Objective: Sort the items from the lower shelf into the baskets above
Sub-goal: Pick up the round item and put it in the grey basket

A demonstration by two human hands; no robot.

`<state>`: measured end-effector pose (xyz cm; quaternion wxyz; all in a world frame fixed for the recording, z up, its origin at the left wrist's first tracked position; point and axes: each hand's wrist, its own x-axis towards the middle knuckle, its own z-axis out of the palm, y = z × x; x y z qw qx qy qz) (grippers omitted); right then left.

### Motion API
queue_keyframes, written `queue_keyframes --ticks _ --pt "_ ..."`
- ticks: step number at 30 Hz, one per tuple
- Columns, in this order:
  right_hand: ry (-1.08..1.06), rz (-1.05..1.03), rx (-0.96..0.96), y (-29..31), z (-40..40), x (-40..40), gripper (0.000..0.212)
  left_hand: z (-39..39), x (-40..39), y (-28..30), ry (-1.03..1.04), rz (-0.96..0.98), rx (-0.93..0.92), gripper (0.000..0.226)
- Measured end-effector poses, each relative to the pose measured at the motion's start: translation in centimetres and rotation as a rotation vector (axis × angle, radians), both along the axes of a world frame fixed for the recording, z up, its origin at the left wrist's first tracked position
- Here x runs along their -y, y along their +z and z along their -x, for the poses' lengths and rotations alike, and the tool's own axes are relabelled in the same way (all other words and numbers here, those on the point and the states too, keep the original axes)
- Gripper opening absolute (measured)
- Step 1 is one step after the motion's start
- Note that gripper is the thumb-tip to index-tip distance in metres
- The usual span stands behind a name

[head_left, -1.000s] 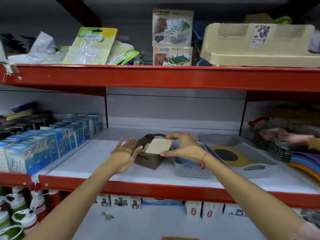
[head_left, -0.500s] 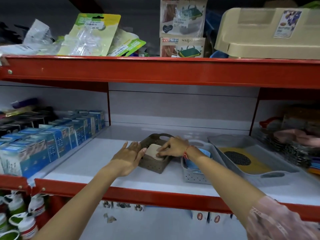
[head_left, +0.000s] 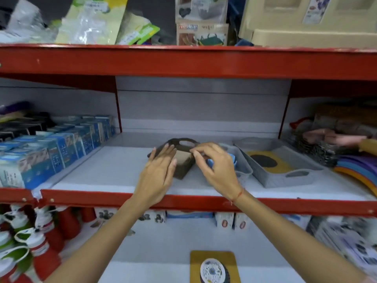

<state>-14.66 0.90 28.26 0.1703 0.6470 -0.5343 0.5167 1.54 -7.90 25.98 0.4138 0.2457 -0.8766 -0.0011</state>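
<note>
A small dark brown basket [head_left: 183, 169] stands on the middle shelf with a beige square pad [head_left: 182, 158] lying inside it. My left hand [head_left: 158, 174] rests flat against the basket's left side, fingers apart. My right hand [head_left: 216, 168] hovers just right of the basket with curled, spread fingers and nothing in it. Behind that hand is a small grey perforated basket [head_left: 242, 172] holding something blue [head_left: 234, 160]. A larger grey basket [head_left: 289, 178] to the right holds a yellow and black pad [head_left: 269, 162]. On the lower shelf lies a yellow card with a round patterned item [head_left: 213, 268].
Blue boxes [head_left: 53, 152] fill the middle shelf's left bay. Wire baskets and coloured mats [head_left: 346, 160] sit at right. Red and green bottles [head_left: 30, 248] stand lower left, small boxes [head_left: 234, 221] at the lower shelf's back. The red shelf beam [head_left: 183, 60] runs overhead.
My right hand set the beige pad down into the brown basket, let go and drew back. My left hand stayed against the basket. The view tipped downward.
</note>
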Motion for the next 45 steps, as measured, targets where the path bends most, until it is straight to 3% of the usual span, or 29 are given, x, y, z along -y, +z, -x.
queue_keyframes --ticks 7,11,16,21,25,29,31,33,42,45 --pt "-0.021 0.067 -0.015 -7.7 0.4 -7.6 0.016 -0.2 -6.4 -6.3 -0.297 0.092 -0.132 0.041" --pt "-0.042 -0.149 -0.067 -14.5 1.9 -9.6 0.016 -0.2 -8.3 -12.5 -0.326 -0.002 -0.032 0.042" --pt "-0.164 -0.545 -0.057 -22.8 4.5 -9.9 0.011 0.7 -8.4 -19.7 -0.233 -0.213 0.249 0.042" --pt "-0.207 -1.047 0.015 -30.0 6.3 -8.5 0.052 1.4 -7.1 -25.9 -0.142 -0.186 0.527 0.027" --pt "-0.154 -1.199 0.134 -32.3 6.5 -7.4 0.082 1.7 -6.1 -28.5 -0.065 -0.189 0.705 0.035" --pt "-0.115 -1.228 0.141 -33.3 6.1 -6.7 0.098 1.9 -5.7 -29.4 -0.089 -0.209 0.844 0.049" --pt "-0.117 -1.217 0.147 -33.7 6.1 -6.5 0.097 1.8 -5.6 -29.8 -0.098 -0.234 0.87 0.069" --pt "-0.128 -1.201 0.133 -33.8 6.1 -6.6 0.093 1.6 -5.7 -30.0 -0.1 -0.211 0.874 0.075" --pt "-0.168 -1.001 0.188 -30.6 5.0 -8.2 0.087 0.8 -6.8 -27.6 -0.114 -0.339 0.7 0.047" --pt "-0.174 -0.914 0.177 -28.3 4.5 -9.8 0.084 0.0 -7.8 -25.6 -0.108 -0.254 0.578 0.043"
